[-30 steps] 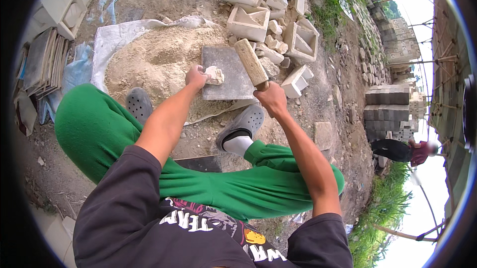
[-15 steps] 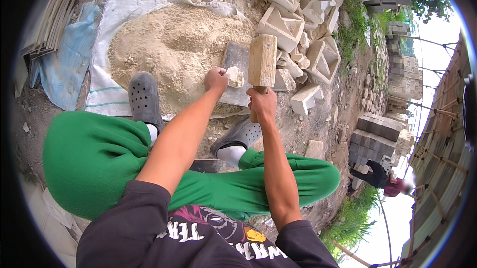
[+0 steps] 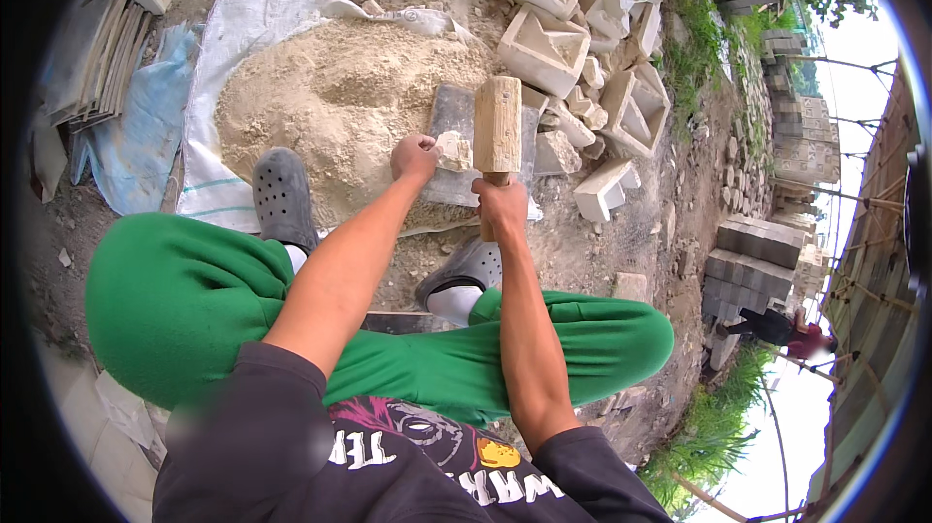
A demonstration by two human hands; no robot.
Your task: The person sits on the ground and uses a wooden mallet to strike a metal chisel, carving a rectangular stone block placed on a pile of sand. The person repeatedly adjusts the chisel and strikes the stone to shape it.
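Observation:
My right hand [image 3: 502, 207] is wrapped round the handle of a wooden mallet [image 3: 498, 125], whose blocky head points away from me over a dark flat slab [image 3: 448, 187]. Just left of the mallet head, my left hand [image 3: 415, 159] is closed, its fingers at the edge of a pale broken chunk of stone [image 3: 453, 151]. That chunk is over the slab; whether it rests on it I cannot tell. Behind and left of my left hand spreads a heap of sandy crumbs [image 3: 340, 86] on a white woven sheet [image 3: 209, 135].
Hollow pale blocks [image 3: 546, 49] and broken pieces [image 3: 558, 152] lie right of the slab. My grey clogs [image 3: 282, 195] flank the work. A blue sheet [image 3: 131, 159] and stacked boards [image 3: 102, 48] are at left. Far right, a person [image 3: 782, 329] is near stacked grey blocks [image 3: 743, 266].
The mallet has shifted slightly left, closer to the stone chunk. My left hand stays at the chunk. The whole view has moved a little.

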